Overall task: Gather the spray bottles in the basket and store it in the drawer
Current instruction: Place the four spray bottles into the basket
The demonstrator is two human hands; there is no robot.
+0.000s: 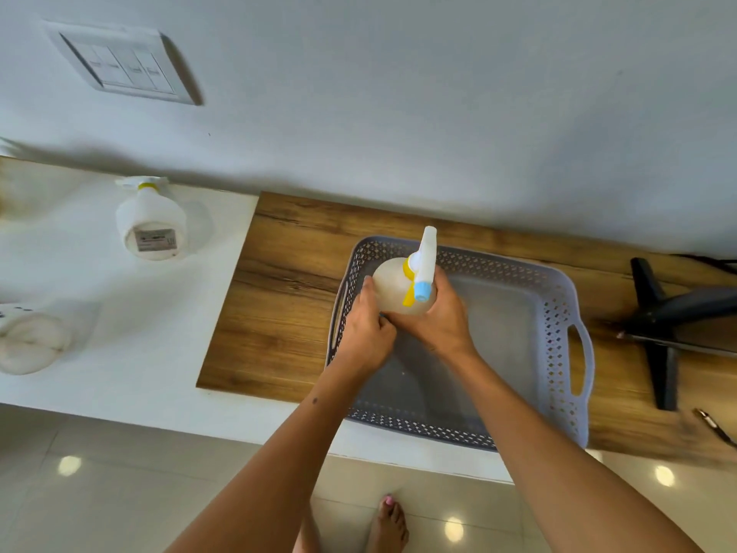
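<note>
A clear spray bottle (393, 287) with a white head, yellow collar and blue nozzle is held upright over the left part of the grey perforated basket (558, 313). My left hand (365, 337) grips its lower left side and my right hand (440, 321) wraps its right side. The basket sits on the wooden part of the counter and holds nothing else that I can see. A second spray bottle (151, 221), white with a yellow collar, lies on its side on the white counter at the left. No drawer is visible.
A white rolled cloth or bottle (32, 337) lies at the far left edge. A black stand (662, 325) rests on the wood to the right of the basket, with a pen-like item (714, 427) near the front edge. A switch panel (123, 63) is on the wall.
</note>
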